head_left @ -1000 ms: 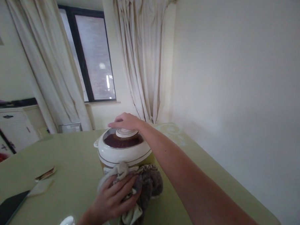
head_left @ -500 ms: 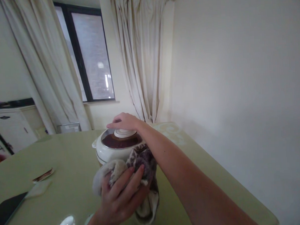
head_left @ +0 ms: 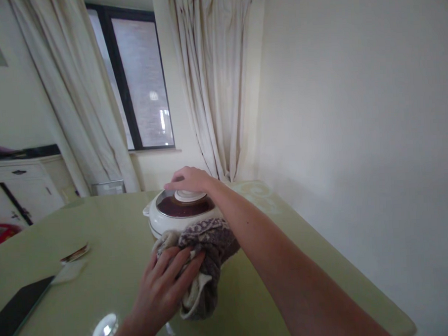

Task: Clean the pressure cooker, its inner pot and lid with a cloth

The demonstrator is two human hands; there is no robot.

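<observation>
Cloth (head_left: 216, 242) held at pot (head_left: 165, 222)
My left hand (head_left: 164, 284) gripped the cloth at the pot's near side; my right hand (head_left: 191, 179) lay over the knob (head_left: 188, 196), grip indeterminable; the pot stood on the table (head_left: 111, 222).

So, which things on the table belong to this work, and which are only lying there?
In use:
crumpled patterned cloth, in the left hand
lidded white pot, under the right hand

Lying there:
black flat object
small brown-and-white item
</observation>
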